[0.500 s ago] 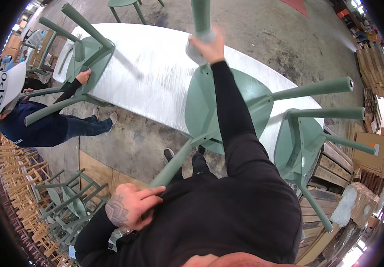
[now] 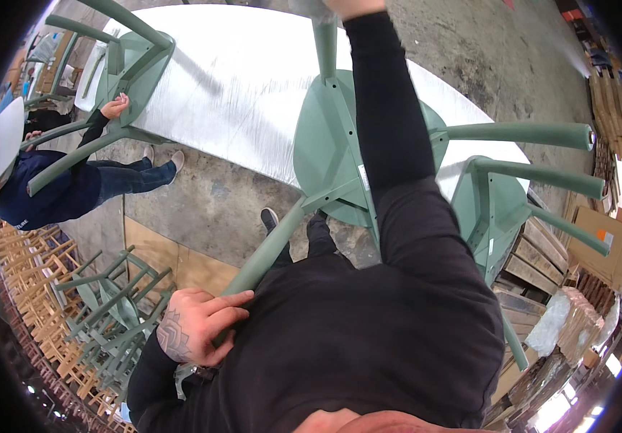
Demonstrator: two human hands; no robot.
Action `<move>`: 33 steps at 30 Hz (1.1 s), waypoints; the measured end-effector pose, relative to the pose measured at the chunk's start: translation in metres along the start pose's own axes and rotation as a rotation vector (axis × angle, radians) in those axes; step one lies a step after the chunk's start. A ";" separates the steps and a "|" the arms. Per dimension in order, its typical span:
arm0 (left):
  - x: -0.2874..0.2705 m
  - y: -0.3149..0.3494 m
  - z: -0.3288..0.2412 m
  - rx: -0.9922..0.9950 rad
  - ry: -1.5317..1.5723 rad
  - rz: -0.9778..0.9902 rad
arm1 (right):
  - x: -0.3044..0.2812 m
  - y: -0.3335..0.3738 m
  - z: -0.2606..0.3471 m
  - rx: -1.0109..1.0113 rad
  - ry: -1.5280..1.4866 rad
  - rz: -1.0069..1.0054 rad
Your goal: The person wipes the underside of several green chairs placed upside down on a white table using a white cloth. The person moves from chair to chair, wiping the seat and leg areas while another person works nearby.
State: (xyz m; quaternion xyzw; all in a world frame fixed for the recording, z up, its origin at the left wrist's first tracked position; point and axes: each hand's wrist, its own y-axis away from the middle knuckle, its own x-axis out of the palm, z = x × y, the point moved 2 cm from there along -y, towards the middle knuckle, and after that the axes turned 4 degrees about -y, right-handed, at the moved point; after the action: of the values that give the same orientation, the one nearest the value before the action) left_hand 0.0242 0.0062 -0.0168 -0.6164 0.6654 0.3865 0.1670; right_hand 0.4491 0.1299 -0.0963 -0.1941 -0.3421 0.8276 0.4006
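Observation:
A green chair (image 2: 325, 155) lies upside down on the wrapped table, its legs pointing up and outward. At the upper edge my right hand (image 2: 358, 6), partly cut off, is closed round a grey-white cloth (image 2: 312, 7) on the chair's far leg (image 2: 325, 47). My left hand (image 2: 199, 325) is at the end of the near leg (image 2: 267, 252), with its fingers bent over it; the leg's tip is hidden behind them. My right forearm covers part of the seat.
The long table (image 2: 231, 79) has a white wrapped top. Another upturned green chair (image 2: 495, 202) is at right; a third (image 2: 138, 65) is at left, beside a co-worker (image 2: 51, 177). Stacked green chairs (image 2: 116, 303), wooden frames (image 2: 33, 267) and cardboard boxes (image 2: 599, 245) stand around.
My right hand has slid the cloth farther up the far leg, away from the seat, toward the upper edge. My left hand stays at the near leg. The co-worker's hand has lifted off their chair.

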 end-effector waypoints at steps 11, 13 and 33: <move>0.004 0.002 -0.003 0.005 -0.077 -0.031 | -0.106 0.183 -0.087 0.648 0.428 0.583; 0.005 0.002 0.001 0.023 -0.050 -0.048 | -0.112 0.203 -0.071 0.297 0.409 0.612; 0.004 0.004 0.000 -0.043 -0.014 -0.038 | -0.055 0.265 -0.065 0.254 0.793 0.834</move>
State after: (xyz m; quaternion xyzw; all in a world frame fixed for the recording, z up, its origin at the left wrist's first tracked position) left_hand 0.0194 0.0029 -0.0187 -0.6298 0.6440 0.4015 0.1657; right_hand 0.3808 -0.0052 -0.3296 -0.5573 0.0406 0.8140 0.1587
